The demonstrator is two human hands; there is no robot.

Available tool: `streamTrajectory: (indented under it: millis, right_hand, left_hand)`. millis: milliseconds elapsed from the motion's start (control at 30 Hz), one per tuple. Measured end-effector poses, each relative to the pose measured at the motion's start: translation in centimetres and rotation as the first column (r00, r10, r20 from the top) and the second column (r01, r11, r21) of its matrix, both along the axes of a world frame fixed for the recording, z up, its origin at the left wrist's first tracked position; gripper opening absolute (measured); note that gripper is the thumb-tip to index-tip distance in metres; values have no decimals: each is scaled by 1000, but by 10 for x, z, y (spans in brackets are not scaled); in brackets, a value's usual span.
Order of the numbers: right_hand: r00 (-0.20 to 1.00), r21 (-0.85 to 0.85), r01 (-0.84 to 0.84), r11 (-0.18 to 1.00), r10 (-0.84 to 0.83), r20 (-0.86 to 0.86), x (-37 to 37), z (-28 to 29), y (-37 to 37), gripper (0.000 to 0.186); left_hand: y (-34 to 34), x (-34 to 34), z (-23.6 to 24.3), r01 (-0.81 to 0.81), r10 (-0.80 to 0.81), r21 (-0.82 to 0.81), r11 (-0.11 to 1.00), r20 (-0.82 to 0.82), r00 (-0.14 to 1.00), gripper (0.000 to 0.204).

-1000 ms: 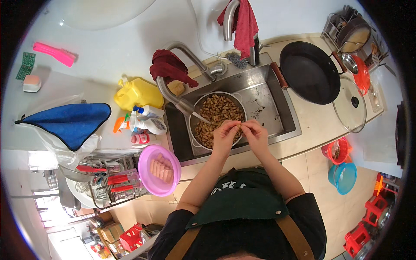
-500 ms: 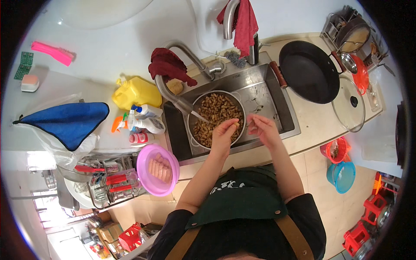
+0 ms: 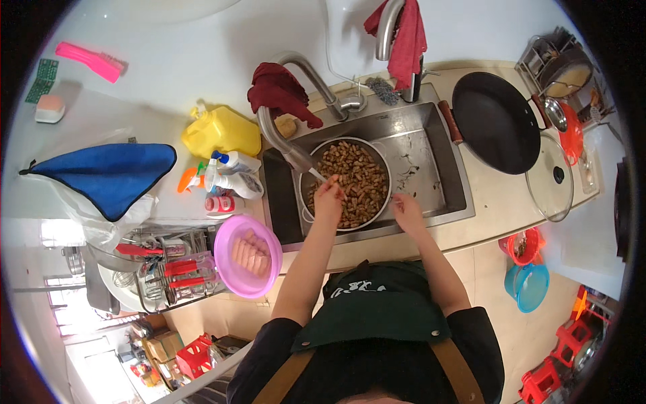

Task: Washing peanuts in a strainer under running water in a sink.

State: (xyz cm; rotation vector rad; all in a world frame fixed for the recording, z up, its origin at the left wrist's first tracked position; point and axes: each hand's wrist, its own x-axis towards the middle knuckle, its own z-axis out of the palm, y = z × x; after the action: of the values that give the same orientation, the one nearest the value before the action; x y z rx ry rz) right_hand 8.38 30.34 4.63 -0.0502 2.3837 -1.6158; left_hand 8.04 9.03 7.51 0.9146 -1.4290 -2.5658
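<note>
A round metal pot (image 3: 305,210) full of small brown oblong pieces (image 3: 360,176) sits in the left part of the sink. Water runs into it from a curved metal faucet (image 3: 296,159) draped with a dark red cloth (image 3: 279,93). Over the pot's near left side, by the stream, is my left hand (image 3: 328,200), its fingers drawn together; what they hold is too small to make out. My right hand (image 3: 408,212) is closed just outside the pot's right rim, fingertips pinched. Whether anything is between them I cannot tell.
Dark scraps lie on the bottom of the steel sink (image 3: 422,151). A black frying pan (image 3: 496,122) and a glass lid (image 3: 548,178) rest on the right counter. At left stand a yellow jug (image 3: 221,133), spray bottles (image 3: 235,183) and a pink bowl (image 3: 222,277) of pale pink sausage-like pieces.
My left hand has moved left and further over the pieces, toward the water stream. My right hand has lowered beside the pot's rim. The whole view has shifted slightly.
</note>
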Motion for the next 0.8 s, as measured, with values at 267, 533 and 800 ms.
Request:
streamTrajectory:
  millis: [267,533,800]
  right_hand:
    - [998,173,-59,983,59,4,19,-22,4,26]
    - [903,718,134,683,214,-373,21,-27,42,20]
    - [928,751,82,656,224,-297,18,-25,38,20]
  left_hand:
    - [-58,-29,-13,-22,18,53,998,83,996,18]
    - [-67,-41,-40,165,-141,-108,980,199,970,26]
    - [-39,-102,-104,685,-340,-564,462,600,724,37]
